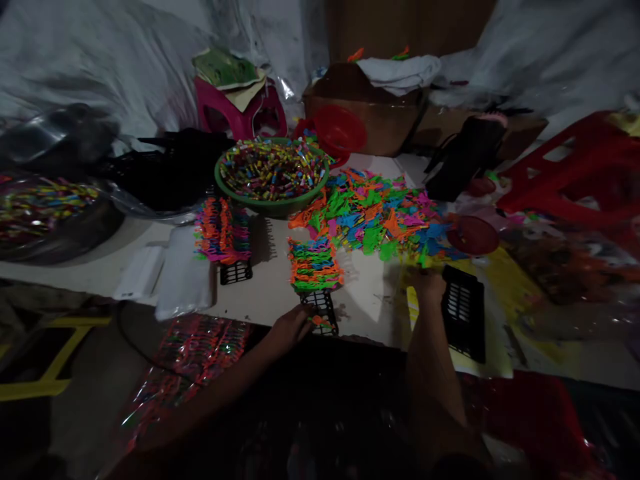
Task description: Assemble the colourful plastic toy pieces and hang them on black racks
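Observation:
My left hand (pixel 289 332) is closed at the near left edge of a black slotted plastic rack (pixel 325 305). A small orange plastic piece (pixel 321 322) lies by its fingertips, over the rack. Rows of colourful plastic pieces (pixel 315 263) fill the rack's far part. At the near right edge of a heap of loose plastic pieces (pixel 370 210), my right hand (pixel 428 287) has its fingers drawn together, with a small green plastic piece (pixel 423 259) at their tips. Dim light blurs the fingers. A second filled rack (pixel 223 230) stands to the left.
Behind the racks sits a green basin (pixel 273 200) of small colourful parts. An unfilled black rack (pixel 465 313) lies right of my right hand. White packs (pixel 185 273) lie at left, bagged pieces (pixel 200 350) below the table edge. A red stool (pixel 575 167) stands at right.

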Demonstrator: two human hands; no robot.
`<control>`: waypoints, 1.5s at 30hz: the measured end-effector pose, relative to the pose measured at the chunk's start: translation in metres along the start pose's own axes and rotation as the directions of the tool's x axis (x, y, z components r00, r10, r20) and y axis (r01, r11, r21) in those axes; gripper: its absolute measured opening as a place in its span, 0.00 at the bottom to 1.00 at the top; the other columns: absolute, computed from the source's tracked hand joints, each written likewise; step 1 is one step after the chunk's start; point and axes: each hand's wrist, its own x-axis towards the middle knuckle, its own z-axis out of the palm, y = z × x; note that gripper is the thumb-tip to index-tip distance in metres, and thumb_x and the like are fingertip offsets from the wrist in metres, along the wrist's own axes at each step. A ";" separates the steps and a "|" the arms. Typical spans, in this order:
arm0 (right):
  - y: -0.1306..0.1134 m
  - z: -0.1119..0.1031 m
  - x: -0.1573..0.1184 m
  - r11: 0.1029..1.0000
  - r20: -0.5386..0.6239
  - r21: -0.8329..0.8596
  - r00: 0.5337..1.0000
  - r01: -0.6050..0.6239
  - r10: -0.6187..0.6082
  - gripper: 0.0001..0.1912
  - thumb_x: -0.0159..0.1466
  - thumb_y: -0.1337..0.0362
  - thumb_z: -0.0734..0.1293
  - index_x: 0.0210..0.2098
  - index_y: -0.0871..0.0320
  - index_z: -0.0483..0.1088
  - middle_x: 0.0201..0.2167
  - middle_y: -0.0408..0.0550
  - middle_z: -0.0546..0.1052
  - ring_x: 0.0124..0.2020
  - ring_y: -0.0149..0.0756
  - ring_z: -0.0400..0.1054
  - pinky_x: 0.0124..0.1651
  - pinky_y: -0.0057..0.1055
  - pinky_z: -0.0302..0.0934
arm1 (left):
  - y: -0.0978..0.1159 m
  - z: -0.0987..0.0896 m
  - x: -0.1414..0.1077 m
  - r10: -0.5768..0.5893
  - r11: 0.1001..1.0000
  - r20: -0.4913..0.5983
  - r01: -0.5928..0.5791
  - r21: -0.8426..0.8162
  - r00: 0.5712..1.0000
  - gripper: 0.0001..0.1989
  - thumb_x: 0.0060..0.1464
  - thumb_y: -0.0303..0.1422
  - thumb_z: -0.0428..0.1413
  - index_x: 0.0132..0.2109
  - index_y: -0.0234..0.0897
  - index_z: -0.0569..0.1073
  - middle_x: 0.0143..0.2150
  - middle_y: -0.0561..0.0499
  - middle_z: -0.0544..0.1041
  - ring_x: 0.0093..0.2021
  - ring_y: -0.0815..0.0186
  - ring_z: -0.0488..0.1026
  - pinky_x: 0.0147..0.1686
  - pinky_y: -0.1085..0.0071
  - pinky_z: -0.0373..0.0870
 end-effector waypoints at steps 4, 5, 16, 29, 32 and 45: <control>-0.018 -0.016 -0.064 0.905 -0.030 0.419 0.998 0.068 -0.061 0.20 0.55 0.50 0.62 0.29 0.62 0.72 0.29 0.51 0.76 0.32 0.38 0.69 0.36 0.34 0.62 | -0.005 -0.012 -0.009 -0.037 0.998 0.071 0.041 -0.055 0.997 0.13 0.57 0.34 0.45 0.47 0.37 0.67 0.47 0.43 0.72 0.46 0.65 0.71 0.44 0.68 0.69; -0.024 -0.018 -0.085 0.868 0.008 0.489 0.994 0.088 -0.105 0.19 0.54 0.50 0.62 0.28 0.60 0.73 0.28 0.49 0.76 0.32 0.38 0.69 0.37 0.34 0.63 | -0.007 -0.015 -0.012 -0.057 0.994 0.063 0.062 -0.093 0.996 0.13 0.57 0.34 0.45 0.46 0.38 0.68 0.47 0.44 0.73 0.46 0.65 0.71 0.45 0.68 0.69; -0.067 0.054 -0.190 0.789 0.250 0.603 0.912 0.117 -0.326 0.15 0.55 0.53 0.64 0.31 0.59 0.73 0.29 0.47 0.78 0.30 0.35 0.72 0.37 0.30 0.65 | -0.020 -0.008 -0.008 -0.489 0.866 -0.317 0.408 -0.290 0.812 0.09 0.51 0.36 0.53 0.36 0.37 0.76 0.35 0.49 0.78 0.35 0.65 0.75 0.38 0.69 0.71; -0.076 0.053 -0.184 0.827 0.201 0.380 0.836 0.413 -0.510 0.15 0.60 0.55 0.59 0.29 0.59 0.72 0.27 0.49 0.78 0.28 0.34 0.72 0.32 0.25 0.63 | -0.032 -0.011 -0.003 -0.315 0.935 -0.179 0.337 0.113 0.932 0.10 0.52 0.33 0.53 0.41 0.36 0.74 0.36 0.47 0.76 0.38 0.64 0.72 0.38 0.71 0.69; -0.075 0.053 -0.183 0.830 0.220 0.363 0.826 0.424 -0.518 0.15 0.60 0.56 0.60 0.28 0.59 0.71 0.25 0.48 0.77 0.27 0.33 0.72 0.30 0.24 0.62 | -0.030 -0.013 -0.001 -0.327 0.924 -0.146 0.348 0.158 0.934 0.10 0.52 0.33 0.52 0.41 0.37 0.74 0.35 0.47 0.75 0.37 0.65 0.71 0.37 0.72 0.68; -0.075 0.055 -0.182 0.795 0.239 0.239 0.760 0.557 -0.605 0.15 0.61 0.57 0.58 0.28 0.60 0.71 0.25 0.51 0.76 0.28 0.35 0.70 0.33 0.27 0.61 | -0.012 -0.018 0.009 -0.532 0.800 -0.005 0.505 0.324 0.847 0.15 0.57 0.37 0.45 0.38 0.32 0.72 0.34 0.43 0.74 0.36 0.63 0.71 0.36 0.71 0.65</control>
